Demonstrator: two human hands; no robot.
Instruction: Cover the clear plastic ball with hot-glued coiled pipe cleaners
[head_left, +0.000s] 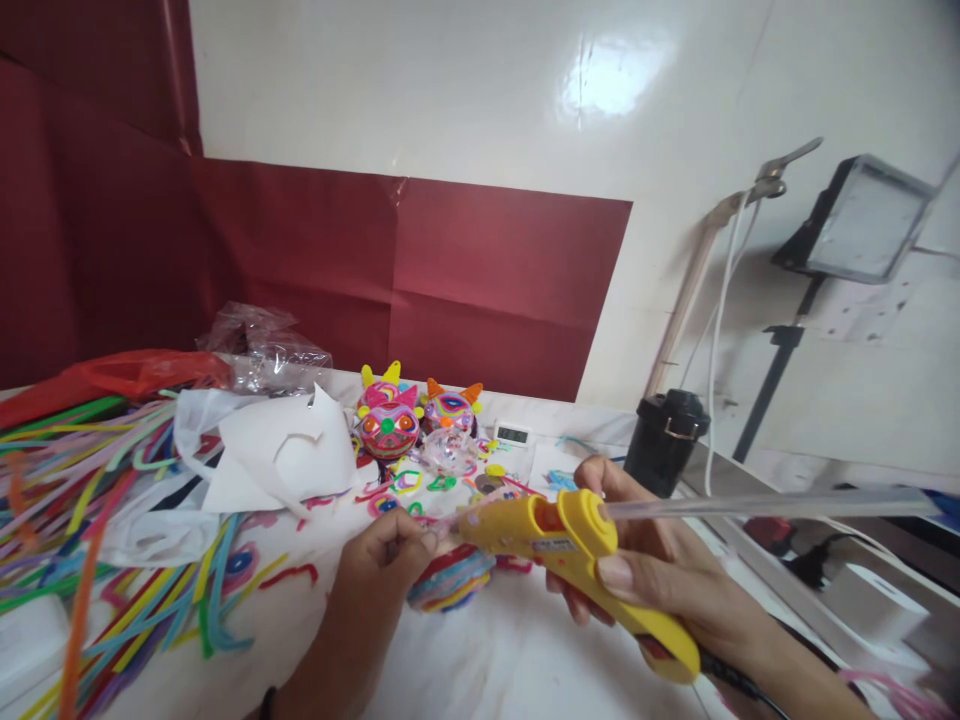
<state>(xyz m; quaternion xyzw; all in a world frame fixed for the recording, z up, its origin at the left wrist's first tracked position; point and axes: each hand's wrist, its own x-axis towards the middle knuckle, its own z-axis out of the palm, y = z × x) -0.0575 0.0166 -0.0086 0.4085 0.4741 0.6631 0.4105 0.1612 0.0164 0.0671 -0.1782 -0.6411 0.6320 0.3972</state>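
Both busy: right hand (pixel 660 570) grips glue gun (pixel 570 545); left hand (pixel 382 560) pinches striped ball (pixel 450 580), bare cloth below.

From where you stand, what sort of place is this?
Probably a small craft workspace. The right hand grips a yellow glue gun, the left hand holds a striped ball, and colourful pipe cleaners sprawl over the white table.

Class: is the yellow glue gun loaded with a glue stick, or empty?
Loaded: a clear glue stick juts from the back of the glue gun.
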